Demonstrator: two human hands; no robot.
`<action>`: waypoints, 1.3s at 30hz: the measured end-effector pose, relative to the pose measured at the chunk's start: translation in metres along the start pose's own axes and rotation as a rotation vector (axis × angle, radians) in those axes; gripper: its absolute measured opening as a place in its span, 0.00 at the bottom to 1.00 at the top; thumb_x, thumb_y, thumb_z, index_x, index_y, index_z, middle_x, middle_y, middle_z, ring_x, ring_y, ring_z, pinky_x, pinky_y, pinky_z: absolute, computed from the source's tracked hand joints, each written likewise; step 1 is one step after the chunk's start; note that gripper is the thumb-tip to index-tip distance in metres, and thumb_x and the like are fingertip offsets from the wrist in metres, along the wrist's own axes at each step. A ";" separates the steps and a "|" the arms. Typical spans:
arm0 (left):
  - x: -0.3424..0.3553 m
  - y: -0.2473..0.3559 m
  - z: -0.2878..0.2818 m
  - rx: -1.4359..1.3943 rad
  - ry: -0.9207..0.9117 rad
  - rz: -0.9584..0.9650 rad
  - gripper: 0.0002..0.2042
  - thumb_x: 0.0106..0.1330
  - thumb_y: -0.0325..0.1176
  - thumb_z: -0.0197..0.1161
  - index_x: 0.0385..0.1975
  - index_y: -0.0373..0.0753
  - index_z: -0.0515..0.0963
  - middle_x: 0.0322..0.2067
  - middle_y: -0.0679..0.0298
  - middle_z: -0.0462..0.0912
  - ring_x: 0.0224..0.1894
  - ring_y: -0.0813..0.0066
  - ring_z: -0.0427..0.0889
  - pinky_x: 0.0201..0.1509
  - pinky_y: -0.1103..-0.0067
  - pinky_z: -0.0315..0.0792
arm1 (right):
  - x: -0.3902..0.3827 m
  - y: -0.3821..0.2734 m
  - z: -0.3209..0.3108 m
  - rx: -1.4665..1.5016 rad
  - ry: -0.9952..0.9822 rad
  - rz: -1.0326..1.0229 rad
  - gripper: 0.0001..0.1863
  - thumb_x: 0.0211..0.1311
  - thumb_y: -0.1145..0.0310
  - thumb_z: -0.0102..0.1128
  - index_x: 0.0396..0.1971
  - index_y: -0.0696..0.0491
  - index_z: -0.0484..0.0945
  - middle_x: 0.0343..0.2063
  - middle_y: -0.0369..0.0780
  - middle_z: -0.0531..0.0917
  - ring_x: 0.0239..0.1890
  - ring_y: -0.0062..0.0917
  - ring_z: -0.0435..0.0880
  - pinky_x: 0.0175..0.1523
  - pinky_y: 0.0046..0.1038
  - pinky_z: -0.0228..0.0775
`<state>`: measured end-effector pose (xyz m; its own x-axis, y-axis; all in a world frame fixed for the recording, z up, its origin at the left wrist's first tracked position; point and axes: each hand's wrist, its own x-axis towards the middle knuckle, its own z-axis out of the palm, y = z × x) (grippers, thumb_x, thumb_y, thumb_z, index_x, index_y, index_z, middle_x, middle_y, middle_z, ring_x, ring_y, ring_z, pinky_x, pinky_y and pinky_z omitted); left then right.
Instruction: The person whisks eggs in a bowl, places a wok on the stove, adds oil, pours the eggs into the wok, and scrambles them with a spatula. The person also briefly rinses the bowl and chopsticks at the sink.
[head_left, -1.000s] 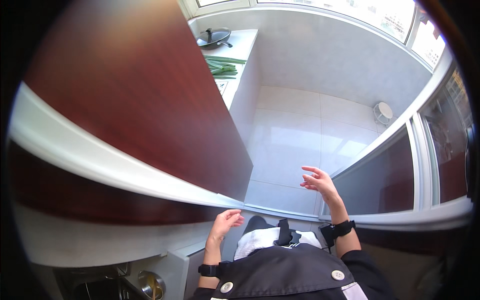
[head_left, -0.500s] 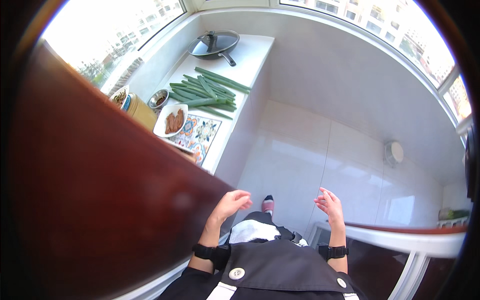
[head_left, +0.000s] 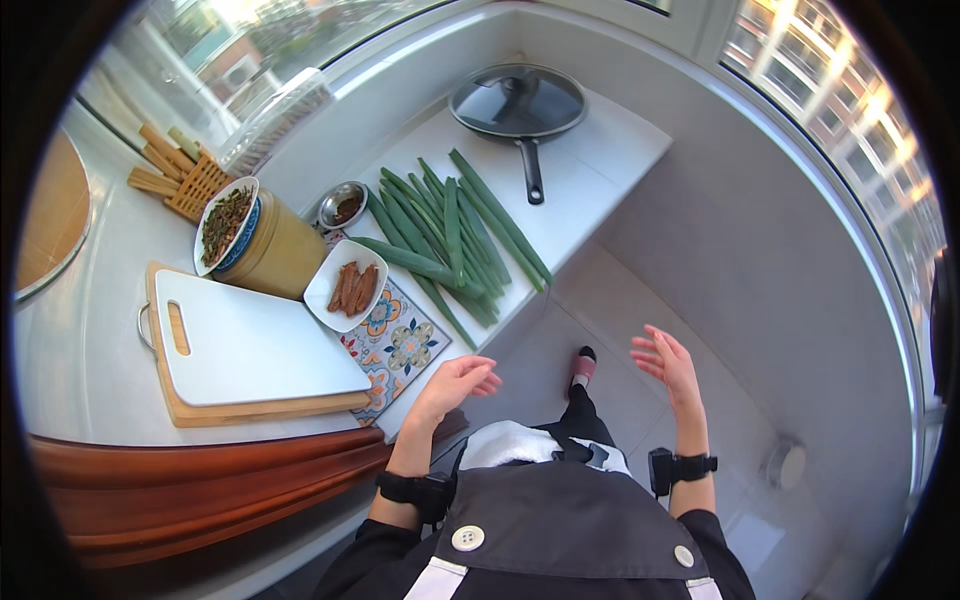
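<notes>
Across the white counter (head_left: 622,140) at left, green leaves (head_left: 453,232) lie unheld, apparently uncut. Near its edge the left hand (head_left: 452,390) is empty, fingers loosely curled; the right hand (head_left: 674,372), fingers slightly apart, hangs empty.

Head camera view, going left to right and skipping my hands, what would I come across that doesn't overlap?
Utensil basket → white bowl with brown strips → lidded dark pan → pale round object.
</notes>
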<state>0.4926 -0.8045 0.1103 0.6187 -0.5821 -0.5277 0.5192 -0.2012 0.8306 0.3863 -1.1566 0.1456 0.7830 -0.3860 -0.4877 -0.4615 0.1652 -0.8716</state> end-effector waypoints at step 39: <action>0.360 0.381 -0.090 0.558 1.048 0.467 0.20 0.50 0.43 0.67 0.33 0.33 0.72 0.24 0.54 0.82 0.25 0.67 0.82 0.29 0.74 0.75 | 0.316 -0.154 0.081 -0.157 -0.750 0.114 0.29 0.70 0.56 0.46 0.63 0.59 0.58 0.54 0.47 0.74 0.54 0.31 0.76 0.57 0.28 0.69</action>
<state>0.9663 -1.0195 0.2207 0.9743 0.1602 0.1581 -0.0319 -0.5971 0.8016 0.7385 -1.2301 0.1213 0.7746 0.3525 -0.5251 -0.5658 0.0151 -0.8244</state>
